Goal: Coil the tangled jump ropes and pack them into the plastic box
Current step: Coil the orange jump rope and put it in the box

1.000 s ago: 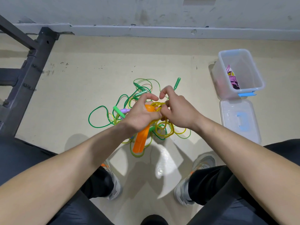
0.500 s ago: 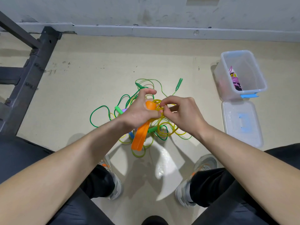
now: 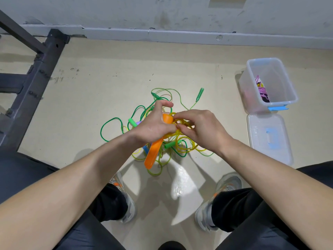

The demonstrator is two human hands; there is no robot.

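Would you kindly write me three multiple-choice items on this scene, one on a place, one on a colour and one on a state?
1. Where is the clear plastic lid with the blue grip relative to the clear plastic box?
A. Clipped on top of it.
B. On the floor beside it, on the person's side.
C. Propped against the wall.

2. What colour is the long plastic handle that the left hand grips?
A. Orange.
B. Black.
C. White.

3. What state is the box in?
A. Shut.
B. Tipped over.
C. Upright and open, with a pink rope inside.

Answers:
1 B: the lid lies flat on the floor next to the box's near end.
2 A: orange plastic sticks out below the left hand.
3 C: the open top shows the pink rope.
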